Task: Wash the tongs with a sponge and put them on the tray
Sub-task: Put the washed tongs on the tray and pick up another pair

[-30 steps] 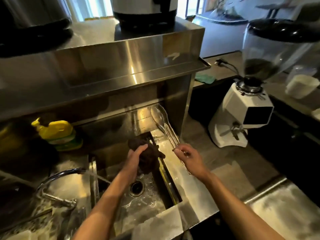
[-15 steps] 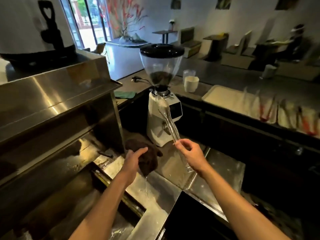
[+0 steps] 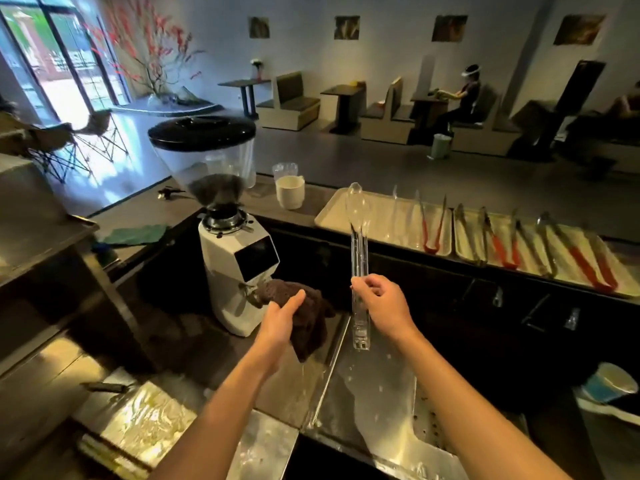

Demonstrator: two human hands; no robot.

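My right hand (image 3: 381, 306) grips a pair of clear plastic tongs (image 3: 358, 244) near their hinge end and holds them upright, tips pointing up and away. The tips stand in line with the left metal tray (image 3: 332, 211) on the far counter. My left hand (image 3: 282, 318) holds a dark brown sponge cloth (image 3: 308, 320) that drips water onto the steel counter below. That tray carries clear tongs and red-handled tongs (image 3: 431, 226).
A white coffee grinder (image 3: 235, 258) with a black-lidded hopper stands just left of my left hand. A white cup (image 3: 290, 192) sits beside the trays. A second tray (image 3: 533, 244) to the right holds several red-handled tongs. A blue cup (image 3: 611, 382) stands at the right edge.
My view swung right from the sink to the counter with the trays. Both hands moved away from the sink, and the tongs rose upright toward the tray.
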